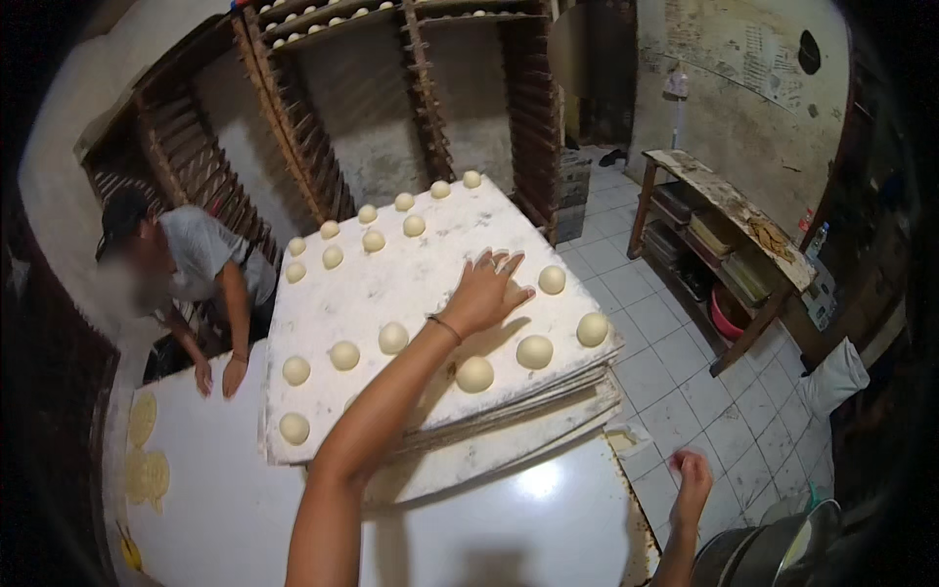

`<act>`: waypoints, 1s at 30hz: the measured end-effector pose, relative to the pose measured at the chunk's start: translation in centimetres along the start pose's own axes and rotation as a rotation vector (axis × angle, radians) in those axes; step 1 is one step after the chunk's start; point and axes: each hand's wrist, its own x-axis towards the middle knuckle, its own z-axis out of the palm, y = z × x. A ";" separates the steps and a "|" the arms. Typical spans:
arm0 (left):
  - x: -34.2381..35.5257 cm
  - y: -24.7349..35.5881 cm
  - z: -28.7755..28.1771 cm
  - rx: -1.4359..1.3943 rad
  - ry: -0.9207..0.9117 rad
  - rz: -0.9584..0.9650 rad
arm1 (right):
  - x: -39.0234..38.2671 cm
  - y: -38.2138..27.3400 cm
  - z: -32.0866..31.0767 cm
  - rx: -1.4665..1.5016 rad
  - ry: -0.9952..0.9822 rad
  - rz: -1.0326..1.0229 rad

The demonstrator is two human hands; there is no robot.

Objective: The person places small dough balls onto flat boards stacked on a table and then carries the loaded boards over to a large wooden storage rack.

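1. One pale ball (349,401) is mostly covered by the left forearm (386,396).
2. Whether anything is gripped by the right hand (693,474) cannot be told.
3. Rack (416,83) top is cropped by the upper edge.
4. Lower legs of the co-worker (207,254) are hidden.

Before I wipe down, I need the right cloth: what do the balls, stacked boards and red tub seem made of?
Balls: probably dough, smooth and matte, by their pale rounded look. Boards: possibly wood, dusty-looking, going by blotchy white faces and worn edges. Tub: perhaps smooth plastic, given its bright, even colour.
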 end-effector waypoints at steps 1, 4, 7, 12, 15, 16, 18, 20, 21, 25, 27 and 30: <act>-1.3 1.4 -2.1 -0.013 0.141 0.080 | -3.4 1.8 -1.3 0.021 0.085 0.196; -12.2 4.0 -10.2 -0.131 0.296 0.089 | -13.0 8.5 -2.8 0.009 -0.004 0.578; -28.0 6.2 -11.4 -0.542 0.286 -0.232 | -18.5 7.5 1.9 -0.144 -0.414 0.634; -56.2 7.7 2.6 -0.416 0.247 -0.776 | -20.9 1.1 16.5 -0.260 -1.086 0.157; -70.7 10.7 1.0 -0.910 0.325 -1.253 | -22.3 0.3 24.4 -0.370 -1.528 -0.561; -75.2 9.7 -1.8 -1.141 0.487 -1.378 | -23.3 -0.8 27.6 -0.430 -1.664 -0.623; -85.9 3.5 -4.7 -1.292 0.858 -1.235 | -27.9 -2.6 32.4 -0.471 -1.710 -0.726; -89.8 -5.0 -10.7 -0.935 1.015 -1.529 | -33.4 -4.6 37.2 -0.516 -1.793 -0.519; -91.3 -10.4 -13.1 -0.851 1.124 -1.551 | -35.5 -3.2 38.6 -0.455 -1.742 -0.374; -98.1 -29.9 -16.5 -0.772 1.411 -1.374 | -44.8 -2.4 42.9 -0.263 -1.770 0.057; -99.4 -38.3 -17.4 -0.802 1.700 -1.568 | -48.5 -3.4 44.5 -0.192 -1.741 0.013; -101.1 -47.8 -17.3 -0.760 1.781 -1.570 | -51.8 -6.1 46.9 -0.190 -1.692 0.062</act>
